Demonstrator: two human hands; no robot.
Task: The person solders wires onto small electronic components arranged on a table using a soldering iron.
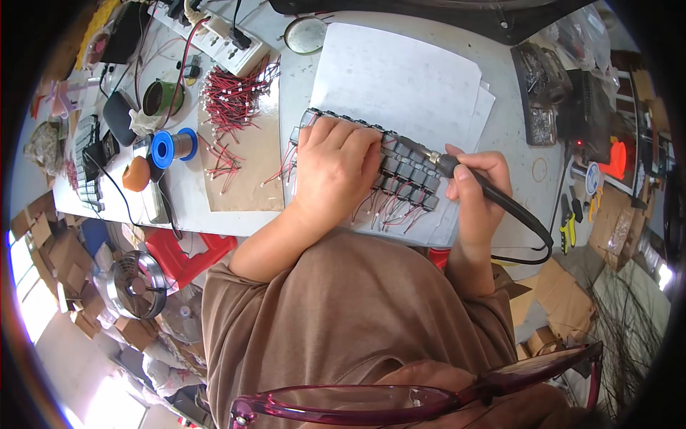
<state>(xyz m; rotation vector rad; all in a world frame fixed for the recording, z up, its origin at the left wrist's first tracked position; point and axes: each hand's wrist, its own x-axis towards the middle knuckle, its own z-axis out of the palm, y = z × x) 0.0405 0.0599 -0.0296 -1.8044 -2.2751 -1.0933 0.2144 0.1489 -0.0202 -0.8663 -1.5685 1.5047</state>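
My right hand [477, 187] grips a soldering iron [448, 165] with a dark handle and a black cable. Its metal tip points left, over rows of small dark grey block-like parts [409, 175] set close together. My left hand [332, 166] lies across the left part of these rows, fingers curled down; whatever its fingertips pinch is hidden. Thin red and black wires [389, 209] hang from the near edge of the blocks, and others stick out on the left by my wrist. White paper sheets [396, 71] lie beneath the blocks.
Left of the paper, a brown board [243, 168] carries a heap of red-black connector wires [236, 96]. Nearby are a blue solder spool [174, 147], a green tin [161, 98] and a white power strip [221, 43]. A dark tray [541, 93] stands right; yellow-handled cutters [568, 232] lie beyond.
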